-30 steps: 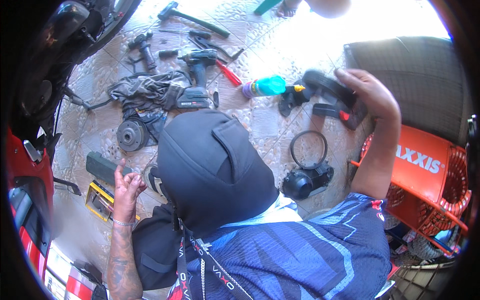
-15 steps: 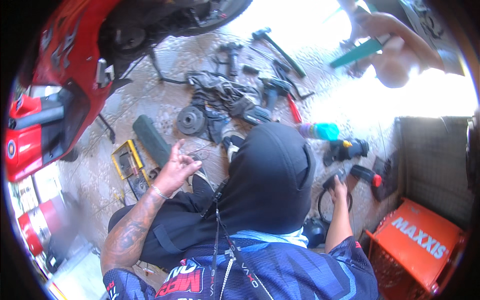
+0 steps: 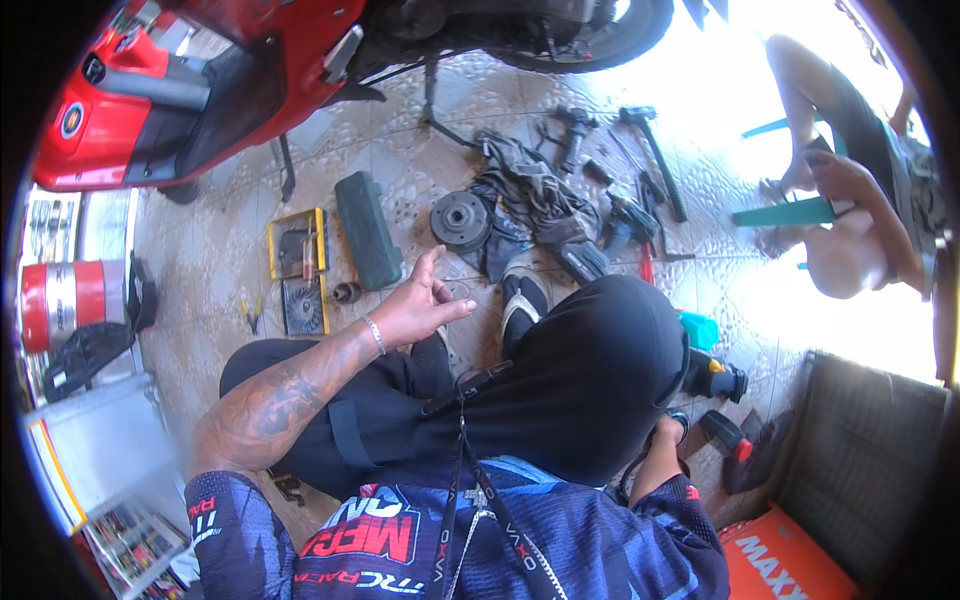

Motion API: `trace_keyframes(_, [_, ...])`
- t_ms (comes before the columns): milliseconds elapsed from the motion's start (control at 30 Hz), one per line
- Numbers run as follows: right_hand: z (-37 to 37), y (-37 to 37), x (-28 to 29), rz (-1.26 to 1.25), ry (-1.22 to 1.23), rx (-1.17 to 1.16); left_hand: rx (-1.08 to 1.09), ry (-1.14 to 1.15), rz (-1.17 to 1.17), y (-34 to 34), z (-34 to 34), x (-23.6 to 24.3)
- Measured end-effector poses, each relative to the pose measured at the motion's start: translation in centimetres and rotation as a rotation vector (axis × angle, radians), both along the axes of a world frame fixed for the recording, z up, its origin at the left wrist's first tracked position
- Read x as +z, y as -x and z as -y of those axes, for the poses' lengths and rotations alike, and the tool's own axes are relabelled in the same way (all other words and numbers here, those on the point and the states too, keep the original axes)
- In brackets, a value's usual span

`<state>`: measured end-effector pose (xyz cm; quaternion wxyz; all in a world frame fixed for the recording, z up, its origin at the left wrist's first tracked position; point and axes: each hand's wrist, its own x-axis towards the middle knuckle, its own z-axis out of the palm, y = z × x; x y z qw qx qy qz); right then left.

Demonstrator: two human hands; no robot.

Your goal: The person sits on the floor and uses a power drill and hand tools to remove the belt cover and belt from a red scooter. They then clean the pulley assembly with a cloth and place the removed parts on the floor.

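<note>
My left hand (image 3: 418, 305) hangs in the air above my left shin, its fingers apart and nothing visible in them. Just beyond it are a dark green case (image 3: 367, 230) and a round metal hub (image 3: 459, 222) with holes in its face. Down beside my right knee, my right hand (image 3: 668, 434) is closed on a black looped thing (image 3: 680, 420), most of it hidden by the knee. A black tool with a red end (image 3: 727, 435) lies just right of that hand, with a black and yellow device (image 3: 715, 378) farther out.
A red scooter (image 3: 230, 95) stands at the far left. Grey cloth (image 3: 520, 185), a cordless impact wrench (image 3: 625, 225), a hammer (image 3: 655, 165) and a yellow-edged case (image 3: 299, 258) lie on the tiles. Another person (image 3: 870, 180) sits at right, near an orange metal box (image 3: 785, 560).
My view has swung, so the floor items and scooter sit farther right. The black loop by my right hand is now mostly behind my knee. The other person's arms have shifted.
</note>
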<state>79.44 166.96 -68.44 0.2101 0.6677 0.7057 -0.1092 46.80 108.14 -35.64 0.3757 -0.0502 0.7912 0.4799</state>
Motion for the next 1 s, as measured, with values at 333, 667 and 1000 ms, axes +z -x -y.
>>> trace_keyframes(333, [18.6, 27.6, 39.5, -0.362, 0.538, 0.956, -0.047, 0.048, 0.047, 1.1, 0.5, -0.4])
trace_keyframes(667, [42.4, 53.3, 38.1, -0.310, 0.711, 2.088, -0.050, 0.070, 0.019, 0.9, 0.6, 0.0])
trace_keyframes(1000, [50.3, 48.4, 14.6, 0.049, 0.311, 2.099, -0.096, 0.048, 0.062, 2.0, 0.2, 1.1])
